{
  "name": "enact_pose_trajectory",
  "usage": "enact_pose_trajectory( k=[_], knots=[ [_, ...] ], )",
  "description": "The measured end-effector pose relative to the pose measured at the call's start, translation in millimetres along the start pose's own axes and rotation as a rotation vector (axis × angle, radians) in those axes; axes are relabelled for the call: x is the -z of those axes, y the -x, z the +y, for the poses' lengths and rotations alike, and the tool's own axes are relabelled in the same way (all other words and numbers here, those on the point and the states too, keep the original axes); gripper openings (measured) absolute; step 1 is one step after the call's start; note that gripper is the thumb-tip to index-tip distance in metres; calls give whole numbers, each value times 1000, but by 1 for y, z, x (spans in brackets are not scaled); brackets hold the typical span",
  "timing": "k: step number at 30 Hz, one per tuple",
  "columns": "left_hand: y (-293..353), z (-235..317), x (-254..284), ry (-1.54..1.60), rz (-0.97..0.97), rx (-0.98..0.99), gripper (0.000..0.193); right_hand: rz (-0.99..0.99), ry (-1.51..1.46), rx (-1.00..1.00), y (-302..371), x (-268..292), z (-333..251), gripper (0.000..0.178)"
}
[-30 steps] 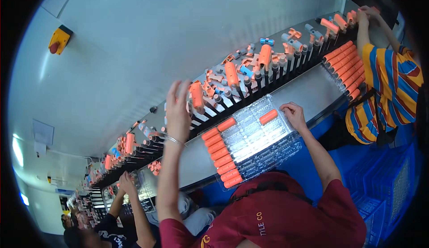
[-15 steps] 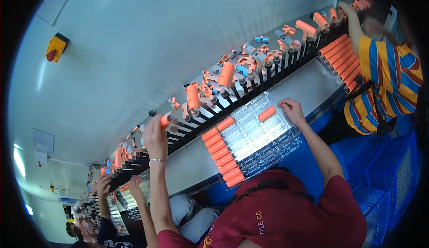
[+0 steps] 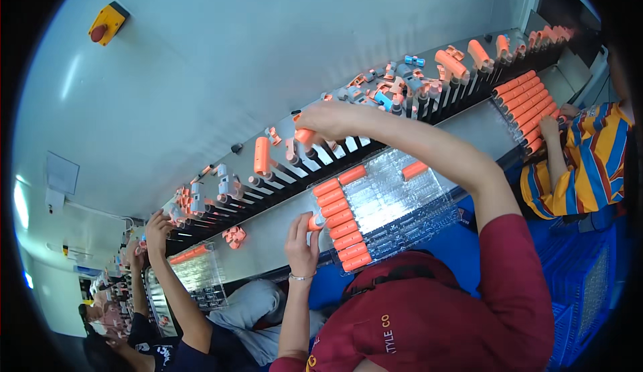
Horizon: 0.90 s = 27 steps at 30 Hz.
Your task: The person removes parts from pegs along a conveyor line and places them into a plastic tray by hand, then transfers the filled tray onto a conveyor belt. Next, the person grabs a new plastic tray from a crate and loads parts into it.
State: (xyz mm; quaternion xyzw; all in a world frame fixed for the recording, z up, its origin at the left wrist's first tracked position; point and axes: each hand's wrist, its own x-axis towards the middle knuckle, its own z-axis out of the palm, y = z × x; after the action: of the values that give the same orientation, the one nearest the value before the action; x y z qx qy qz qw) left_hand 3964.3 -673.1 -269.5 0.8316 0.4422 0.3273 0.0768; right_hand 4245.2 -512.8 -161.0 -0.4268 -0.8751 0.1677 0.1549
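My left hand (image 3: 303, 244), with a bracelet at the wrist, is closed around a short orange cylinder (image 3: 315, 222) with a pale end, beside the left edge of a clear plastic tray (image 3: 402, 204). In that tray, orange cylinders (image 3: 340, 216) lie in a column along the left side, and another lies apart near the upper right. My right arm reaches across to the row of upright black pegs (image 3: 348, 145). There my right hand (image 3: 328, 120) is closed on an orange cylinder (image 3: 305, 135); its fingertips are partly hidden.
Orange, grey and blue plastic parts (image 3: 382, 90) lie behind the pegs. On the right, a co-worker in a striped shirt (image 3: 589, 151) handles a tray full of orange cylinders (image 3: 526, 107). Another co-worker's arm (image 3: 177, 291) reaches the pegs at left. Blue crates (image 3: 576, 285) stand at lower right.
My left hand has come from the pegs down to the tray's left edge with an orange cylinder. My right hand has left the tray's right side and reached to the pegs, gripping a cylinder.
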Motion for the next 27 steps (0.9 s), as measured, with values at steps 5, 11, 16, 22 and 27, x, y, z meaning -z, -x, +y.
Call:
enact_pose_trajectory(
  k=[5,11,16,22,27],
  knots=[
    [34,-9,6,20,-9,148,36,282,283,188,-24,-36,-27,23],
    [20,3,-21,15,-23,88,44,841,268,379,-16,-60,-66,23],
    [-8,3,-54,-56,-51,-9,49,865,-87,330,56,-96,-78,43],
    [-55,6,-116,-126,-200,-148,45,671,-7,-245,145,-162,33,36],
    [-60,1,-153,-201,-229,-167,48,673,105,-280,141,-209,67,44]
  ],
)
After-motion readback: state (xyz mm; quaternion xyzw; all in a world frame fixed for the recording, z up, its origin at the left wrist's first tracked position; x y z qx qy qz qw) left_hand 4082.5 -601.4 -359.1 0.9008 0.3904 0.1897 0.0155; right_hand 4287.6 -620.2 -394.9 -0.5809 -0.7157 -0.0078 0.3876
